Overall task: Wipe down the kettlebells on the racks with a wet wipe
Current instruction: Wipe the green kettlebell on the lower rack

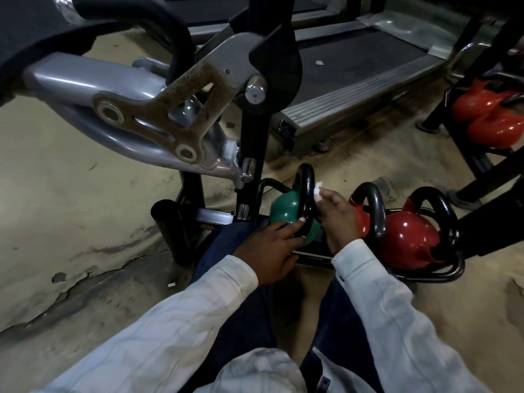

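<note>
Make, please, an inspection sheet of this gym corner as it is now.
Surface: floor beige, cracked, stained.
Job's things: green kettlebell and two red kettlebells on low rack; wipe against green one's handle.
Clutter: white scrap on treadmill.
Grips: left hand holds green kettlebell; right hand pinches wipe.
Cables: nothing seen.
Surroundings: grey machine arm; far kettlebells, red, on another rack.

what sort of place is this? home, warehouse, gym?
Most likely a gym. A treadmill runs along the back, a green kettlebell and red kettlebells sit in a low black rack, and a grey exercise-machine arm crosses the upper left.
</note>
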The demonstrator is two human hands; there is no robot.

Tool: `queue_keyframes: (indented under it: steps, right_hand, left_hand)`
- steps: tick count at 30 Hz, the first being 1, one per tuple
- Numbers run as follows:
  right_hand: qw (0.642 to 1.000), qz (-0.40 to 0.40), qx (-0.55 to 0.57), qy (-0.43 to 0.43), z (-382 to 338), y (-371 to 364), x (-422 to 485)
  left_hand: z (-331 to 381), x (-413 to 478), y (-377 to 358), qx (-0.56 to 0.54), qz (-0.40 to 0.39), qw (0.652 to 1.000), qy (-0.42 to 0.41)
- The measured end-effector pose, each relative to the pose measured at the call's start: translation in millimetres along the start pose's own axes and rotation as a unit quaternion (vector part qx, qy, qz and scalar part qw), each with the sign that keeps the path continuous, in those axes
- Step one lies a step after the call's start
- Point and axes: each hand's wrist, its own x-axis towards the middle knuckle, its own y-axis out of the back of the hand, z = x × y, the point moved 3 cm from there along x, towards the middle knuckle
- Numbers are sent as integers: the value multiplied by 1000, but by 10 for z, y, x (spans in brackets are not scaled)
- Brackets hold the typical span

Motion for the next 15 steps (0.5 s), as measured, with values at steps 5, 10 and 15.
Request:
queue_keyframes:
  steps: [5, 10, 15]
  right_hand:
    - [976, -65, 166, -126, 179, -25, 15]
    - [996, -10, -81, 21, 53, 232, -181]
    - [875, 9, -412, 254, -380, -15, -97]
  left_hand:
    - [25, -4, 7, 9, -3, 1000, 4]
    - [66, -29, 43, 20, -7, 1000, -6]
    - [61, -32, 37, 29, -11, 999, -20]
